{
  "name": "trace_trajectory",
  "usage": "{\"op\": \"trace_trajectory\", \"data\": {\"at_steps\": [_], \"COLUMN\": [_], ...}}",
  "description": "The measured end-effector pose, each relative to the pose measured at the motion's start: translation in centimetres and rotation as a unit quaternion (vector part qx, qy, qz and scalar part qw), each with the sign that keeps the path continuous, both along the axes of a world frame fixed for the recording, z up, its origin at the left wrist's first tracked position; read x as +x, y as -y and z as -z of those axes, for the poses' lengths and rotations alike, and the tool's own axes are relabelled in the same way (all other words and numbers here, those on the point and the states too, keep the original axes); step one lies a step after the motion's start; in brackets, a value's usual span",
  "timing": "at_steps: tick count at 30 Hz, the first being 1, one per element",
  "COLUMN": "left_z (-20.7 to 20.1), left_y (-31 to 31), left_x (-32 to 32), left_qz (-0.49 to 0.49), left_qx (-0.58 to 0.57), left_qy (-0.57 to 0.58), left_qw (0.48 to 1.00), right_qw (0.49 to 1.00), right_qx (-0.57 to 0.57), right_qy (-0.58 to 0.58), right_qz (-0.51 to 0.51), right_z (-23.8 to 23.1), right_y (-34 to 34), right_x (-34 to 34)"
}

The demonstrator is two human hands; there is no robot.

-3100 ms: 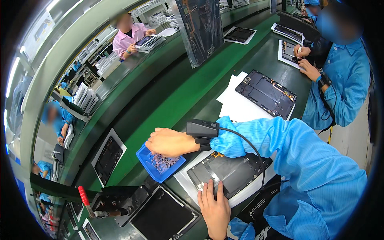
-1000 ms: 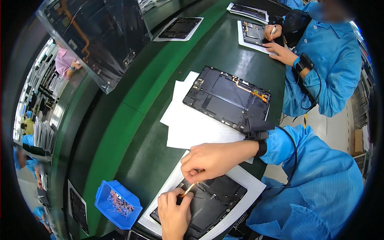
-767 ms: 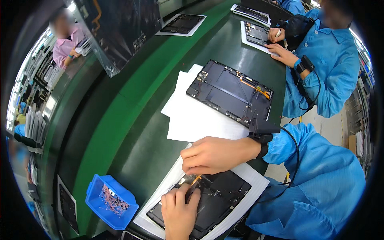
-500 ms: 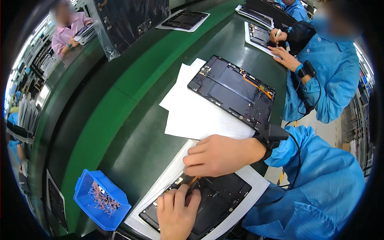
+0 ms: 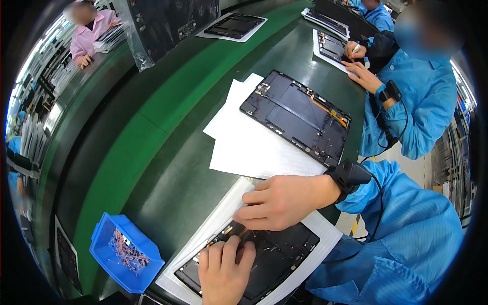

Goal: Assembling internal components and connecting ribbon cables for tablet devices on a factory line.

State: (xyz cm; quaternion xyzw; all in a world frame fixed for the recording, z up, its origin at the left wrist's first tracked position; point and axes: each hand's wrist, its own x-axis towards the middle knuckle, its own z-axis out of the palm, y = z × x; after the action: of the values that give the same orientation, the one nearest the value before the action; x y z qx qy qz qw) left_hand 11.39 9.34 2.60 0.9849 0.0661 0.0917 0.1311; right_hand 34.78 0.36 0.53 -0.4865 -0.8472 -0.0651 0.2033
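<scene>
One dark panel [image 5: 284, 255]: our left hand [image 5: 225, 271] rests on it with fingers bent, our right hand [image 5: 284, 203] curls over its far edge, and we cannot tell whether either pinches the orange strip [image 5: 244, 233] showing between them. To work well here, we judge, we should steady the panel with light, even left-hand pressure and handle the strip without kinking it. Relative to the left hand, the panel lies directly beneath and spreads out rightward; a blue tray [image 5: 103, 250] sits apart, leftward.
</scene>
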Motion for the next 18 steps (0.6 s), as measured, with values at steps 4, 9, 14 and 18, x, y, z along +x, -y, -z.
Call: {"op": "trace_trajectory", "data": {"at_steps": [4,9,14,18], "left_z": [0.1,-0.1,0.0,0.0], "left_y": [0.0,0.0,-0.2,-0.3], "left_x": [-0.1,0.1,-0.1,0.0], "left_qz": [0.002,0.005,0.004,0.001], "left_qx": [-0.009,-0.016,-0.016,-0.009], "left_qy": [0.010,0.003,-0.004,0.010], "left_qw": [1.000,1.000,1.000,1.000], "right_qw": [0.998,0.986,0.948,0.947], "right_qx": [-0.026,-0.051,-0.143,-0.192], "right_qy": [-0.054,-0.149,-0.279,-0.255], "right_qz": [0.019,0.048,0.047,-0.045], "right_z": [-0.2,0.1,-1.8,-1.8], "right_y": [0.0,-0.7,-0.2,0.0], "right_x": [0.2,0.0,1.1,1.8]}}
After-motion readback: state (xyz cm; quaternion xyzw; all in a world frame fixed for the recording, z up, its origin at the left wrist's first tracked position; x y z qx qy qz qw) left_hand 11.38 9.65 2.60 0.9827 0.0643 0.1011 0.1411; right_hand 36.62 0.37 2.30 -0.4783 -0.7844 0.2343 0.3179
